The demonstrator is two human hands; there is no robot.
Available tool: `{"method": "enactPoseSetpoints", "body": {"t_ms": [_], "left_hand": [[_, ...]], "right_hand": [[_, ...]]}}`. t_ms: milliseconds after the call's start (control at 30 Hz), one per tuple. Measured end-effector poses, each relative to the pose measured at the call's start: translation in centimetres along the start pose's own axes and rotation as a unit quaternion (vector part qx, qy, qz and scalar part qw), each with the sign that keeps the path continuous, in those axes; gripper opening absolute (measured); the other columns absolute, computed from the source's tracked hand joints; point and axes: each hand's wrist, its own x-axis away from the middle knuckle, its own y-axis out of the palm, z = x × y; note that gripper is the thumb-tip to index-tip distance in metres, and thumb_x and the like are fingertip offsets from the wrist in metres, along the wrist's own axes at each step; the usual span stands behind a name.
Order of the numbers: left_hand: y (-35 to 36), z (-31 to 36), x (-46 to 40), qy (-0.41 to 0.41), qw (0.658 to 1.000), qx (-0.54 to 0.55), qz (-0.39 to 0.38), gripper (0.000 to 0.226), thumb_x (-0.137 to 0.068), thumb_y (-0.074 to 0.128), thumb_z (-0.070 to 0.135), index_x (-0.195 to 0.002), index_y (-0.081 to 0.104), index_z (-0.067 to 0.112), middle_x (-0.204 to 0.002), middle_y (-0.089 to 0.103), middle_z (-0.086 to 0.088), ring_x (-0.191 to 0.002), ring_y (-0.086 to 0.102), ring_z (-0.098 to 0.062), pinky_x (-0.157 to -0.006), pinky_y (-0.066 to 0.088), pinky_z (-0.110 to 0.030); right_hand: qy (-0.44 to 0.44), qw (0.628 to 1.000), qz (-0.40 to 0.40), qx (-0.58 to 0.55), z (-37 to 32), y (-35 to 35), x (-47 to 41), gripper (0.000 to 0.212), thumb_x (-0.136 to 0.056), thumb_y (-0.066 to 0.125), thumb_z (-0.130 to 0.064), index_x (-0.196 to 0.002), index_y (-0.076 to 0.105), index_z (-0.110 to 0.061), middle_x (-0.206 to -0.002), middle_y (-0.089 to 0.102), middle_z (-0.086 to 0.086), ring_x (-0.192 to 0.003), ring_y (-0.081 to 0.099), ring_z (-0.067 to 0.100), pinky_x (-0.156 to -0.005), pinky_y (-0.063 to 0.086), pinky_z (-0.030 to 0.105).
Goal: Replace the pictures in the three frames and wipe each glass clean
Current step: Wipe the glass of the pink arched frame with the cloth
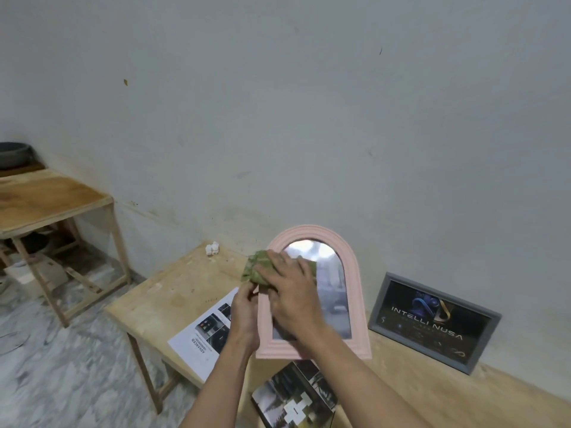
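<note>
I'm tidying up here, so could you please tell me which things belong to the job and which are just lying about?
Job: pink frame, grey frame, green cloth, printed sheet, dark picture.
Lying about: white object, side table, dark bowl.

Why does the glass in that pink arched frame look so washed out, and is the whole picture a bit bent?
In the head view, the pink arched frame shows a bright glare patch at the top of its glass, with hazy reflections below. The right hand and green cloth look slightly motion-blurred. The wide lens tilts and curves the table and wall; lighting is soft, with faint shadows.
</note>
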Motion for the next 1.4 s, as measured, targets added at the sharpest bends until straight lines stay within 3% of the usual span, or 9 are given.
{"method": "enactPoseSetpoints", "body": {"t_ms": [167,333,433,700,933,1033,1100,1200,1400], "left_hand": [[-0.5,2.5,0.0,0.022,0.990,0.136,0.027,0.040,-0.100,0.038,0.026,-0.079,0.066,0.009,-0.067,0.070,-0.004,-0.075,0.063,-0.021,-0.070,0.049,-0.030],[-2.6,5.5,-1.0,-0.085,0.993,-0.015,-0.078,0.031,-0.099,0.054,0.028,-0.094,0.073,0.004,-0.082,0.074,-0.014,-0.067,0.072,-0.027,-0.058,0.059,-0.031],[-3.0,6.4,-1.7,-0.050,0.992,-0.100,-0.066,0.023,-0.100,0.053,0.018,-0.115,0.065,0.006,-0.096,0.074,-0.016,-0.079,0.072,-0.028,-0.072,0.057,-0.036],[-2.5,5.4,-1.7,-0.026,0.984,-0.178,-0.010,0.021,-0.103,0.051,0.021,-0.101,0.070,0.011,-0.075,0.071,-0.004,-0.058,0.066,-0.013,-0.049,0.048,-0.021],[-2.1,5.8,-1.7,0.018,0.978,-0.208,0.002,0.021,-0.101,0.052,0.016,-0.099,0.073,0.015,-0.085,0.079,-0.002,-0.079,0.075,-0.019,-0.064,0.056,-0.028],[-1.9,5.0,-1.6,0.030,0.970,-0.239,0.009,0.024,-0.101,0.052,0.016,-0.098,0.076,0.014,-0.086,0.080,-0.005,-0.085,0.075,-0.029,-0.071,0.057,-0.033],[-1.7,4.2,-1.1,0.044,0.968,-0.248,0.004,0.025,-0.101,0.053,0.017,-0.091,0.075,0.021,-0.080,0.079,0.007,-0.081,0.073,-0.018,-0.067,0.053,-0.028],[-1.2,3.3,-0.8,0.053,0.970,-0.238,-0.004,0.023,-0.100,0.054,0.019,-0.092,0.074,0.024,-0.081,0.079,0.009,-0.085,0.072,-0.019,-0.072,0.056,-0.033],[-1.9,3.1,-1.2,0.087,0.985,-0.128,0.072,0.028,-0.098,0.060,0.024,-0.122,0.070,0.016,-0.114,0.074,-0.007,-0.108,0.068,-0.034,-0.099,0.052,-0.053]], "right_hand": [[-0.040,0.998,-0.036,-0.023,-2.8,0.7,0.4,0.047,-0.082,0.054,-0.014,-0.127,0.057,-0.028,-0.146,0.045,-0.004,-0.139,0.034,0.024,-0.118,0.009,0.043],[-0.100,0.987,-0.121,-0.037,-3.0,0.6,1.8,0.044,-0.082,0.054,-0.010,-0.124,0.061,-0.023,-0.146,0.046,-0.002,-0.142,0.030,0.025,-0.120,0.004,0.044],[-0.120,0.978,-0.164,-0.058,-3.1,0.2,2.9,0.047,-0.083,0.053,-0.007,-0.128,0.059,-0.022,-0.147,0.044,-0.002,-0.143,0.027,0.024,-0.119,-0.001,0.039],[-0.198,0.933,-0.291,-0.077,0.4,-1.7,4.9,0.042,-0.075,0.056,0.001,-0.109,0.072,-0.018,-0.135,0.058,-0.002,-0.135,0.041,0.022,-0.117,0.012,0.037],[-0.076,0.946,-0.307,-0.070,5.3,-4.1,5.7,0.040,-0.064,0.049,0.001,-0.086,0.077,-0.019,-0.113,0.070,-0.012,-0.121,0.052,0.005,-0.118,0.022,0.030],[0.070,0.942,-0.265,-0.195,5.8,-6.5,4.6,0.045,-0.065,0.042,0.001,-0.076,0.077,-0.025,-0.097,0.075,-0.003,-0.099,0.064,0.009,-0.093,0.052,0.032],[0.119,0.945,-0.142,-0.269,5.8,-8.0,2.7,0.052,-0.070,0.041,0.013,-0.083,0.079,-0.021,-0.102,0.074,0.003,-0.096,0.065,0.010,-0.082,0.054,0.019],[0.106,0.977,0.034,-0.180,6.8,-9.0,-0.8,0.051,-0.070,0.043,0.005,-0.103,0.075,-0.015,-0.121,0.066,-0.003,-0.115,0.057,0.008,-0.104,0.040,0.017],[0.087,0.987,-0.099,-0.087,8.1,-5.5,1.2,0.042,-0.091,0.054,-0.002,-0.130,0.059,-0.018,-0.145,0.042,-0.007,-0.137,0.038,0.019,-0.109,0.016,0.008]]}}
